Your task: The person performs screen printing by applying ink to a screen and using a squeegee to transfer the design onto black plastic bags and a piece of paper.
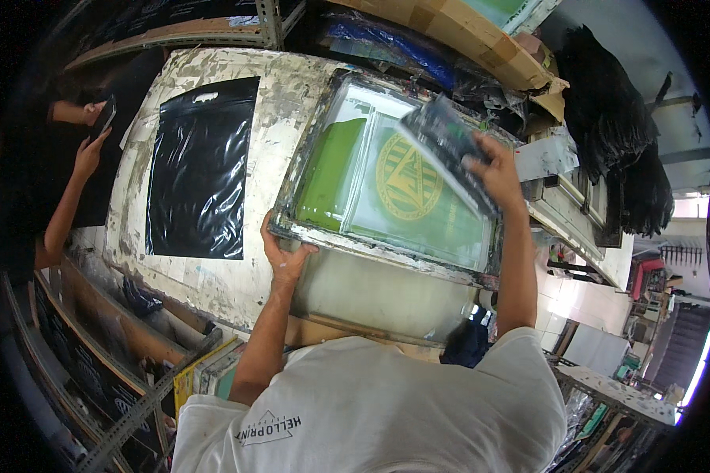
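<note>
A screen printing frame [386, 251] with a worn, ink-stained rim rests on the table ahead of me. Green ink [331, 177] lies thick at the left part of its mesh, and a round yellowish emblem [409, 175] shows in the middle. My left hand [285, 258] grips the frame's near left corner, thumb along the front edge. Closed round a wide, ink-smeared squeegee [448, 150], my right hand [497, 169] holds it tilted over the right part of the screen. Left of the frame, a glossy black plastic bag [203, 177] lies flat, its cut-out handle at the far end.
The paint-flecked table [280, 118] carries bag and screen. At the far left another person's hands hold a phone [104, 118]. A cardboard box [465, 35] sits on the back shelf. Black bags [607, 118] hang at the right. Metal shelving [146, 418] stands at lower left.
</note>
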`<state>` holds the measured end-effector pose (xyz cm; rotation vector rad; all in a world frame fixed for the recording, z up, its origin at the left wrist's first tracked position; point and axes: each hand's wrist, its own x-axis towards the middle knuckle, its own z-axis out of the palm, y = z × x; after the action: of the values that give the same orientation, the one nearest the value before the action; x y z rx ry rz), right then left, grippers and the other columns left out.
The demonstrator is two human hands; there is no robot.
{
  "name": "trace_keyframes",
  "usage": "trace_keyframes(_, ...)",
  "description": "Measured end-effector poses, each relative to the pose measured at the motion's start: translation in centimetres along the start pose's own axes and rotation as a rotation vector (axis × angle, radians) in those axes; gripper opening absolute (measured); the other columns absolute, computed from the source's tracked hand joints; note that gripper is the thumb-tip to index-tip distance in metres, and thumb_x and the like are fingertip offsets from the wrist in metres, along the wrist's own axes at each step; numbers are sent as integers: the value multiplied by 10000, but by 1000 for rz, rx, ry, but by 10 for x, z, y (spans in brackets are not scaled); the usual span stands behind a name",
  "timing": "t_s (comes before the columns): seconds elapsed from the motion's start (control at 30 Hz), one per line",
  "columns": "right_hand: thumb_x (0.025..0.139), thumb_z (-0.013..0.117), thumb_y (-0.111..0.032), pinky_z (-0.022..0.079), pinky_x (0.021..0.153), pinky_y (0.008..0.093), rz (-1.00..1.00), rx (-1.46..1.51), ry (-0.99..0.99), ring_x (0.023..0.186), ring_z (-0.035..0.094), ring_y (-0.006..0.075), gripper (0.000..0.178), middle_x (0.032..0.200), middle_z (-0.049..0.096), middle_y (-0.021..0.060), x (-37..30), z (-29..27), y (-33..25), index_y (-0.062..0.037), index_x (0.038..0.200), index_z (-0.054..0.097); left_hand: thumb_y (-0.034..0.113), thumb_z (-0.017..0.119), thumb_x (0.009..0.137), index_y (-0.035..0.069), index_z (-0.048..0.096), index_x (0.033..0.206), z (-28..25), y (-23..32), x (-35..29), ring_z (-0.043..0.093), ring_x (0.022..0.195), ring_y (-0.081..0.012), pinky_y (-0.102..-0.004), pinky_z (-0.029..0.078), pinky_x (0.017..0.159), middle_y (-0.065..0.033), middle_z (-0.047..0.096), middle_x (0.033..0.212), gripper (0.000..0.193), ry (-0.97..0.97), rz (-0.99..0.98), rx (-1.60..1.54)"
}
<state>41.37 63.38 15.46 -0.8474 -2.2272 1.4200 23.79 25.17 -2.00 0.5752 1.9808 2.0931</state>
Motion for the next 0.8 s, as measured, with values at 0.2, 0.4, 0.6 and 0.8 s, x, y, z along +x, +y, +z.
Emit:
trace_keyframes(0.2, 799, 736, -25, 481, 1018, 418, -71, -454, -186, 1161, 642, 351, 514, 1261, 676, 173, -93, 67, -23, -68, 1304, 649, 299, 1021, 500, -2, 350, 1465, -2, -2, 1, 553, 1209, -268, -403, 427, 1077, -149, 567, 1310, 1213, -6, -9, 30)
trace_keyframes(0.4, 822, 686, -28, 499, 938, 452, -193, -404, -107, 1052, 662, 375, 493, 1120, 709, 177, -98, 68, -34, -92, 1309, 647, 306, 1019, 490, 2, 369, 1448, -4, 0, -1, 552, 1204, -266, -395, 435, 1070, -144, 561, 1304, 1197, -12, -48, 64)
trace_keyframes(0.6, 774, 769, -88, 470, 924, 448, -137, -421, -264, 1048, 648, 344, 647, 1118, 694, 157, -100, 82, -23, -133, 1395, 593, 320, 1012, 487, -1, 411, 1431, -6, 1, 5, 505, 1275, -276, -410, 428, 1090, -144, 499, 1391, 1164, -28, 100, 144)
trace_keyframes(0.8, 693, 808, -91, 351, 928, 427, -174, -777, -217, 1063, 543, 259, 927, 1095, 575, 61, -122, 112, 5, -190, 1533, 427, 336, 998, 473, -34, 497, 1349, -15, 6, 5, 442, 1352, -333, -449, 400, 1125, -187, 422, 1489, 1075, -47, 238, 478)
